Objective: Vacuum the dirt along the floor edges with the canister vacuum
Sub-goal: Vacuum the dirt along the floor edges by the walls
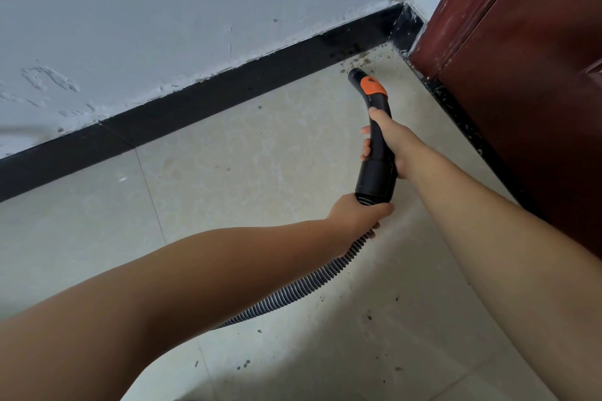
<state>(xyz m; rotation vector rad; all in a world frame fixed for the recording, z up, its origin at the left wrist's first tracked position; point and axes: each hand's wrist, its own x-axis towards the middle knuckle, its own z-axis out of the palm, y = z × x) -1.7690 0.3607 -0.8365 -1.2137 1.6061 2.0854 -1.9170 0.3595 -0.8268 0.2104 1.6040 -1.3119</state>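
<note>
While the right hand [387, 143] wraps its grip round the curved black plastic vacuum handle with the orange slider [374, 114], the left hand [361, 212] closes its grip on the ribbed grey-black flexible hose [312, 283] just below the handle's collar. Nozzle mouth [355, 72] points into the corner, near the floor, where the glossy black skirting board [228, 88] meets the dark red-brown wooden door frame [521, 42]. Cannot tell if the mouth touches the tile. Canister itself not in view; hose trails off behind the left forearm.

Progress, judged: early to middle. Brown dirt crumbs in the corner [361, 57] sit just beyond the nozzle, not yet picked up. More debris lines the black threshold strip along the door [456, 114]. Scattered dark specks on the pale beige floor tiles [369, 316] near the person's side too. Skirting stretch to the left looks mostly free of crumbs, save a few specks. Left to do: corner, door edge, loose specks.
</note>
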